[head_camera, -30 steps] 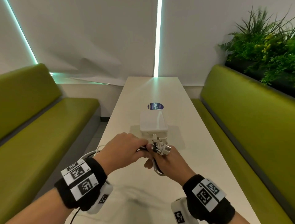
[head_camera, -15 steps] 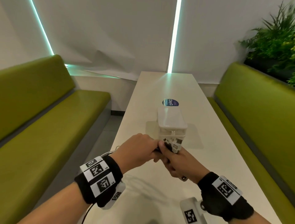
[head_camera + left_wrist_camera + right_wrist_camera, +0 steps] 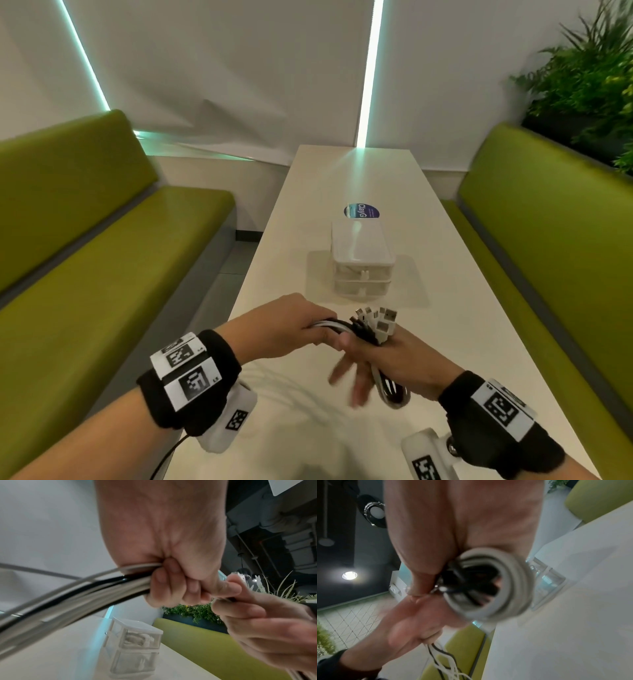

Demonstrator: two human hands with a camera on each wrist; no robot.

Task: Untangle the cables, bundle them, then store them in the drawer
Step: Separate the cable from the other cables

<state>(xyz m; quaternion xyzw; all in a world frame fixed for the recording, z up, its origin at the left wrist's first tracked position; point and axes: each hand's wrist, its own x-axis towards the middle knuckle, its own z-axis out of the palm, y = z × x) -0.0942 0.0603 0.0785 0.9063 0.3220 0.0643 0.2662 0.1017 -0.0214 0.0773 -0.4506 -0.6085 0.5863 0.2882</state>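
Cables | my left hand fisted round strands for tension | right hand fingers spread as winding former, thumb apparently pinning plugs just beyond that fist

Long pale table, glossy top. Small white two-drawer unit stands mid-table, both drawers pushed in. Round blue sticker flat just behind unit.

Gripping grey and black cables in the left hand, above the drawer unit; right hand pinching them alongside.
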